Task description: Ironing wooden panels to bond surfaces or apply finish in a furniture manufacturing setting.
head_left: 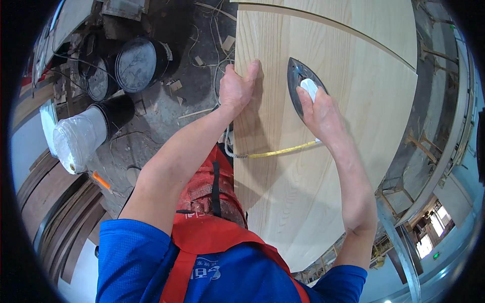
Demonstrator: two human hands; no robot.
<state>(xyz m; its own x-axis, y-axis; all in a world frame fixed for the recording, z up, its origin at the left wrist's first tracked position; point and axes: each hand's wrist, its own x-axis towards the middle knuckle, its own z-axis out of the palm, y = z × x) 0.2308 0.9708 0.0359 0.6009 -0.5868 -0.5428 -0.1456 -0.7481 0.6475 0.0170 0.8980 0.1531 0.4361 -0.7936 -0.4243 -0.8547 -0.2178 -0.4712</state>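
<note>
My right hand (322, 113) is wrapped round the white handle of a clothes iron (296, 81), whose dark soleplate rests on a pale wood panel (275, 202). The iron's pointed tip faces away from me. A cord (278, 151), partly wrapped in yellow, runs from the back of the iron leftward over the panel's edge. At the panel's left edge, my left hand (238, 86) grips the board, with the thumb lying on top and the fingers bent over the side. Part of those fingers is hidden below the edge.
Beyond a gap at the far end lies another pale panel (374, 25). Black buckets (136, 64) stand on the floor at left, near a plastic-wrapped white container (78, 139). Wood scraps (176, 86) and loose cords litter the floor. Stacked dark boards (65, 222) lie at lower left.
</note>
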